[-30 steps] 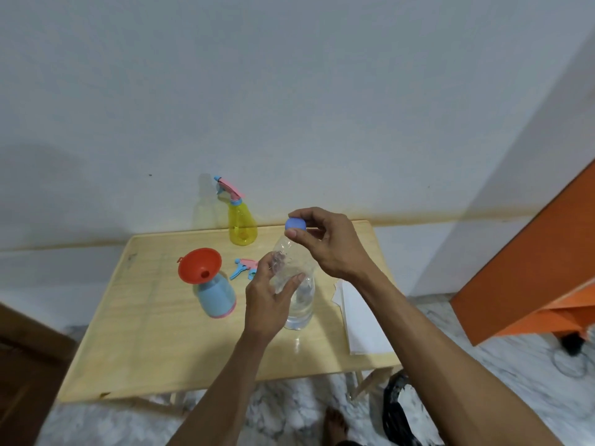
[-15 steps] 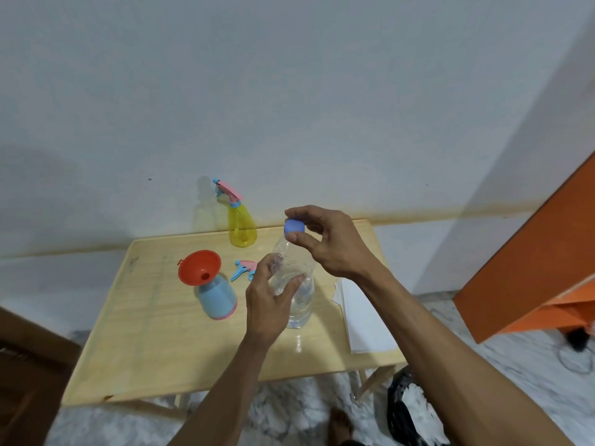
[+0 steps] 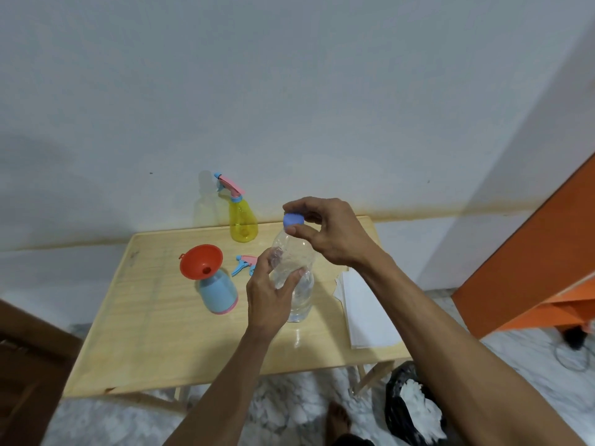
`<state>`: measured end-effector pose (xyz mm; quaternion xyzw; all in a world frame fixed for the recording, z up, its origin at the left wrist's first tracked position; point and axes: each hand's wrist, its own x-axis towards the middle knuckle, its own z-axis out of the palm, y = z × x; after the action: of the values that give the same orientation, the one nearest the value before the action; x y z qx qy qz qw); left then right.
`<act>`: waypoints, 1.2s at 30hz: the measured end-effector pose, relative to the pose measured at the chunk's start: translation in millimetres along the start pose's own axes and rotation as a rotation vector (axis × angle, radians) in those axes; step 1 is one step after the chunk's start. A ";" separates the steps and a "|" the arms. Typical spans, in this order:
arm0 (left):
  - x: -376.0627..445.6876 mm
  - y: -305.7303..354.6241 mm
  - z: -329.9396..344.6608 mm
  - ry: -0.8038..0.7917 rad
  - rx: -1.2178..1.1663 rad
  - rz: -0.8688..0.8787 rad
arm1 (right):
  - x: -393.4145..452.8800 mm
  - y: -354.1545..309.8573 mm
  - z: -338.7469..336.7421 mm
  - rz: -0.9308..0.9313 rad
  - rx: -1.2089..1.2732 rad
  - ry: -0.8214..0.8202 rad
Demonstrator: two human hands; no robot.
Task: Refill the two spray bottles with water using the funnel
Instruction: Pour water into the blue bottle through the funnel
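My left hand (image 3: 269,296) grips the middle of a clear plastic water bottle (image 3: 301,297) held above the wooden table (image 3: 154,336). Fingers and thumb of my right hand (image 3: 331,235) pinch its blue cap (image 3: 293,219) at the neck. A red funnel (image 3: 200,261) sits in the mouth of the blue spray bottle (image 3: 219,292), left of the water bottle. That bottle's pink and blue spray head (image 3: 246,264) lies loose on the table behind it. The yellow spray bottle (image 3: 242,220) stands at the back edge with its spray head on.
White paper sheets (image 3: 367,313) lie on the table's right side. An orange cabinet (image 3: 541,262) stands at the right. A black bag with white waste (image 3: 413,410) sits on the marble floor by the table leg. Dark wooden furniture (image 3: 22,358) is at the left.
My right hand's fingers have shifted slightly around the blue cap. The bottle and my left hand stay in nearly the same place.
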<state>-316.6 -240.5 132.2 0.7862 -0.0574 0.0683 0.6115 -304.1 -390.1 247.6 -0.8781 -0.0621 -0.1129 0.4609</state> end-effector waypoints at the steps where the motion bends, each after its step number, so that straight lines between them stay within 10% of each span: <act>1: 0.7 0.2 0.4 0.000 0.002 0.000 | 0.5 0.9 -2.5 0.000 0.036 -0.032; 17: 5.2 -4.8 -2.4 0.009 0.012 0.077 | -3.1 19.0 -24.1 0.196 0.142 0.397; 25: 9.7 -8.1 3.8 -0.010 0.026 0.022 | -72.2 150.6 53.1 0.515 -0.241 0.052; 36: 9.2 -11.2 4.0 -0.031 -0.018 -0.012 | -90.7 198.9 97.5 0.402 -0.727 -0.131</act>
<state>-305.4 -241.7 122.2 0.7819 -0.0629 0.0520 0.6180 -335.7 -423.2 12.6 -0.9835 0.1249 0.0208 0.1289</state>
